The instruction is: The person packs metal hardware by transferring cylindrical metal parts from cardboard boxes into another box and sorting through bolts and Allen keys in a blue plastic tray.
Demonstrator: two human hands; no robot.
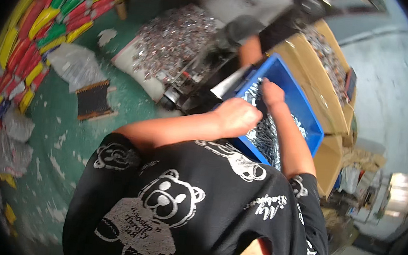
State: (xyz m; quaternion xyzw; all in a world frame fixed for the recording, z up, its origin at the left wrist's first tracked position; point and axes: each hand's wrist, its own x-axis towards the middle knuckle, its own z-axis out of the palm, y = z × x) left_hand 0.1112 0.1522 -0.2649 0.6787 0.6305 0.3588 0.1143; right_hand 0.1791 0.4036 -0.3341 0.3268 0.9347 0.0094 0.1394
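A blue plastic bin point(305, 101) stands in front of me, with many small shiny metal and dark parts point(267, 137) heaped in it. My left hand point(239, 117) is over the bin's near left side, its fingers curled closed. Farther in, my right hand point(272, 93) is closed too, above the heap by the bin's left wall. Something dark shows between the two hands, but I cannot make out what it is. Whatever the fingers pinch is hidden or too small to name.
Left of the bin stands a dark machine point(209, 65). Beyond it, a white sack point(139, 68) bears a pile of small shiny pieces point(175, 37). Cardboard boxes point(320, 96) flank the bin's right. Red, yellow and green bundles point(42, 31) and a dark wooden-ended stool point(93, 101) are far left.
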